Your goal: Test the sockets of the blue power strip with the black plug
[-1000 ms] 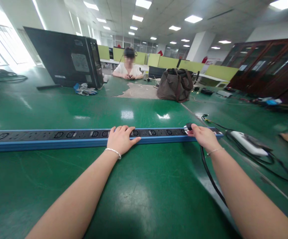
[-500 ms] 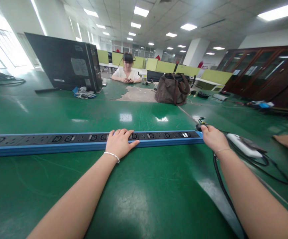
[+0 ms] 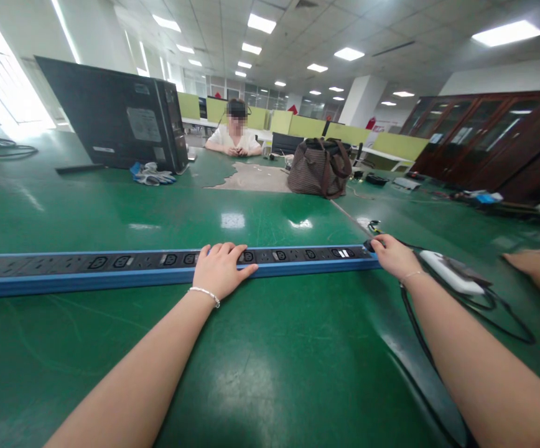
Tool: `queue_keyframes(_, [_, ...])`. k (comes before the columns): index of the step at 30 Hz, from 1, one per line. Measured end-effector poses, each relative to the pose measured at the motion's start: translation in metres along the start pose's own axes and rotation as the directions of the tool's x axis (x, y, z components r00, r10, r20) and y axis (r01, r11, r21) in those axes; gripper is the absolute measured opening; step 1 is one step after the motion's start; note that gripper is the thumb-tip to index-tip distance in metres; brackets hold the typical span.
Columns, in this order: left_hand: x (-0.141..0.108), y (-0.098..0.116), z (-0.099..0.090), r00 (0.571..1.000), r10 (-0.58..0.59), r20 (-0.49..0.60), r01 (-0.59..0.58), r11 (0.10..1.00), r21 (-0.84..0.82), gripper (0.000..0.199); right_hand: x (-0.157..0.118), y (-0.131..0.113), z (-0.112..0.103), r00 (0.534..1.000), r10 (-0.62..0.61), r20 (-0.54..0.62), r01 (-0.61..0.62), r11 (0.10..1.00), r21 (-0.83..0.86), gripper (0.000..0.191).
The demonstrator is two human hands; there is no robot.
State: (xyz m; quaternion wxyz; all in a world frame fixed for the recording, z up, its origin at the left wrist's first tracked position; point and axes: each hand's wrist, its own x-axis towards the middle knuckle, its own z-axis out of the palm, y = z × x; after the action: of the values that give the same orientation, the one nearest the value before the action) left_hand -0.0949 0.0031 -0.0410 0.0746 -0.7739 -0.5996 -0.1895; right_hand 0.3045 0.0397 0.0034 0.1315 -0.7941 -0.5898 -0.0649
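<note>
A long blue power strip [image 3: 279,270] with a black face and several sockets lies across the green table. My left hand [image 3: 221,266] rests over its middle, fingers across the top and thumb along the near side. At the strip's right end, my right hand [image 3: 394,256] is closed, thumb and fingers pinched on a small black cable fitting [image 3: 368,245] that is partly hidden by the fingers. Just beyond that hand, thin coloured wire ends [image 3: 373,225] stick up. A black cable [image 3: 414,320] runs down beneath my right wrist.
Right of my hand lie a white adapter box [image 3: 451,272] and looped cable. Another person's hand [image 3: 538,267] rests at the right edge. Farther back are a black computer case [image 3: 116,121], gloves [image 3: 151,174], a brown bag [image 3: 319,168] and a seated person [image 3: 233,138].
The whole view has shifted slightly, so things sit a little farther left. Both my hands keep their places on the strip and its right end.
</note>
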Motion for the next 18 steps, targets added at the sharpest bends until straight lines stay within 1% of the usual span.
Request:
queue_keyframes(3, [-0.0002, 0.0, -0.0004, 1.0, -0.003, 0.006, 0.003, 1.0, -0.001, 0.056, -0.0011, -0.0012, 0.0029, 0.999, 0.03, 0.041, -0.029, 0.999, -0.013, 0.041])
queue_keyframes(6, [-0.0003, 0.0003, -0.0009, 1.0, -0.007, 0.014, 0.007, 1.0, -0.006, 0.055, -0.0018, -0.0022, 0.0034, 0.997, 0.03, 0.071, -0.028, 0.999, -0.03, 0.041])
queue_keyframes(18, [0.0, 0.0007, -0.0013, 1.0, -0.005, 0.02, 0.005, 1.0, 0.004, 0.056, 0.0016, -0.001, 0.0039, 0.996, 0.012, 0.083, -0.009, 0.999, -0.042, 0.04])
